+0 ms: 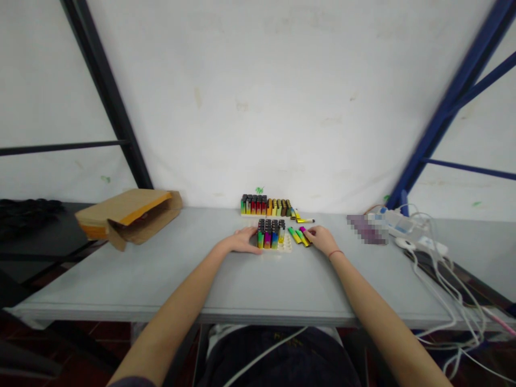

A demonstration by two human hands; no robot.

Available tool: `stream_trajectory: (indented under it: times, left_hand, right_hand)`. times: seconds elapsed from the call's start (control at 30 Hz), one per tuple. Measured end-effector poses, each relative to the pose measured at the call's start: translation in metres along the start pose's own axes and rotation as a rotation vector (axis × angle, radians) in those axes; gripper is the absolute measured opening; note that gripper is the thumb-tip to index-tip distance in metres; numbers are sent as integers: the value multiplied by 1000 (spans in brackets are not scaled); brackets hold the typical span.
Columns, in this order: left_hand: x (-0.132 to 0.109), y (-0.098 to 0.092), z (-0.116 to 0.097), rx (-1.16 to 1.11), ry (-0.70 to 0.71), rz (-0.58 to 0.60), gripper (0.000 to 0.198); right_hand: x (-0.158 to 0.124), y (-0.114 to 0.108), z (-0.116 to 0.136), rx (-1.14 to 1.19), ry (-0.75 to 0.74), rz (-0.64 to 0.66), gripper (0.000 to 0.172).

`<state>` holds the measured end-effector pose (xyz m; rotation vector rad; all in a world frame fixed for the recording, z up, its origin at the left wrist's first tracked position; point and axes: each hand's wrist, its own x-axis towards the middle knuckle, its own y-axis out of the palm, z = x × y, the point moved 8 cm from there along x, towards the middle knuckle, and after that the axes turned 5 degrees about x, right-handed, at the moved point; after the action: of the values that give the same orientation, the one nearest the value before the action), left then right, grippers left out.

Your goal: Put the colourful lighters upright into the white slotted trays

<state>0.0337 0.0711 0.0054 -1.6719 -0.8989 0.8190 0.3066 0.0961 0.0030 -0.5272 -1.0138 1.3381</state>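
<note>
A white tray (287, 246) holds upright lighters (268, 236) with black tops and colourful bodies; some holes at its right side are vacant. My left hand (244, 240) grips the tray's left side, thumb at the front and fingers behind. To the right of the tray, several green and gold lighters (297, 236) lie loose on the table. Over this group, my right hand (321, 238) has its fingertips closed on a lighter with a purple end (302, 229); part of that lighter is hidden under the fingers.
Near the wall stand two more blocks of upright lighters (253, 205), one black-topped, the other yellowish and brown (278, 208). Loose lighters (305, 220) lie beside them. An open cardboard box (129, 212) is at left. White cables and a power strip (431, 245) lie at right.
</note>
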Motion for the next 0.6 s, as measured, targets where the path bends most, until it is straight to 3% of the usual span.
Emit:
stream_trajectory:
  times: [0.13, 0.3, 0.47, 0.6]
  left_hand:
    - [0, 1, 0, 6, 11, -2, 89]
    - [1, 1, 0, 4, 24, -5, 89]
    - [2, 2, 1, 7, 32, 0, 91]
    - [3, 3, 3, 2, 22, 0, 91]
  right_hand:
    - [0, 1, 1, -120, 53, -5, 16]
    - [0, -3, 6, -202, -5, -32, 25]
    - [-1, -10, 19, 95, -98, -108, 28]
    - [-2, -11, 19, 455, -25, -131, 33]
